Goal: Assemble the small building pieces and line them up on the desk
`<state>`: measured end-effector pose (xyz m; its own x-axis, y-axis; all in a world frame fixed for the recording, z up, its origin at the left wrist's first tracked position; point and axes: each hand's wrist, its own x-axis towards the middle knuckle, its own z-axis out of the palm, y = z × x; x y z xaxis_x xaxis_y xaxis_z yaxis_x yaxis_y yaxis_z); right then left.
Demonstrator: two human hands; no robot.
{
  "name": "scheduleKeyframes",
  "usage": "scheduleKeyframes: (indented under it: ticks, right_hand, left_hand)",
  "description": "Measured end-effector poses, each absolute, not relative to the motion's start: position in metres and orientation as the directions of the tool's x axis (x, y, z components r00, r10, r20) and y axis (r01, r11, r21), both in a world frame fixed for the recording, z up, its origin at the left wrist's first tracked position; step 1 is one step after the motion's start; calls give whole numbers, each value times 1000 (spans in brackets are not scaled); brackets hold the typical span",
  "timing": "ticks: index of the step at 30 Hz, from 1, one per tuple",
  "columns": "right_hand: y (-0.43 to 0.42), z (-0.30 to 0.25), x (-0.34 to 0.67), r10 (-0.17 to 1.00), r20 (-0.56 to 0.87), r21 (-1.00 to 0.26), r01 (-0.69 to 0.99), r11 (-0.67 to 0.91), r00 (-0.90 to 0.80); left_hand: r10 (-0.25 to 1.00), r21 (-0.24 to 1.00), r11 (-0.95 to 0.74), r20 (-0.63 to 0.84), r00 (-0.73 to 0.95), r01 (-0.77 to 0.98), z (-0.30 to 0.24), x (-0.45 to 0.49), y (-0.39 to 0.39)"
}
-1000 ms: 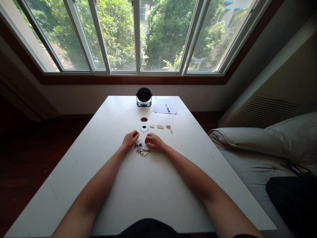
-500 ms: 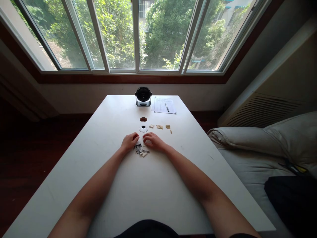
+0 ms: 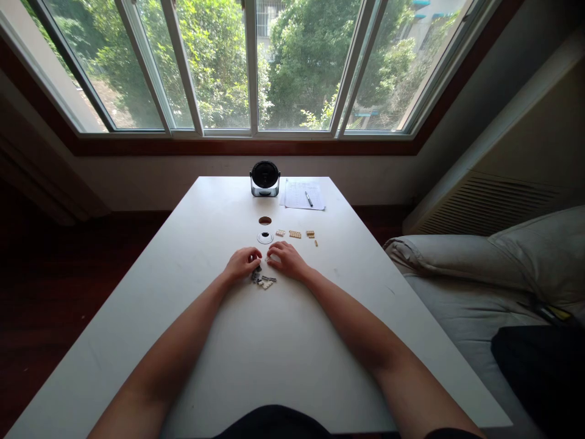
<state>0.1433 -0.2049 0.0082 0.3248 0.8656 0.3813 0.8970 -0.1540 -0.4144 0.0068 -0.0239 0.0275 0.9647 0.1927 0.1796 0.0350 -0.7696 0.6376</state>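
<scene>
The left hand (image 3: 244,262) curled just beside one loose pile of small grey and white bricks (image 3: 265,283) on the table (image 3: 274,347), too blurred to count and seemingly not yet dealt with; the right hand (image 3: 287,261) curled opposite; whether either grip held anything, I could not tell; beyond it lay three tan brick groups (image 3: 295,234) and one small tan piece (image 3: 315,243), apparently already set apart.

Daylight pours through a wide window (image 3: 253,79) beyond the far edge of the white table (image 3: 274,341), brightest there, greyer toward the near edge; the floor (image 3: 55,292) lies in deep shadow, and wide-angle distortion stretches the near corners.
</scene>
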Motion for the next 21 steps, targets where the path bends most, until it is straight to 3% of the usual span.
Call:
scheduleKeyframes:
  ticks: [13,21]
  right_hand:
    - [-206,6,144,806,340,-607,768,-205,484]
    - [-206,7,139,766,348,-679,709,-191,540]
  left_hand:
    - [193,569,-822,262,946,10,22,9,-27]
    - [244,707,-706,185,952,44,26,11,-39]
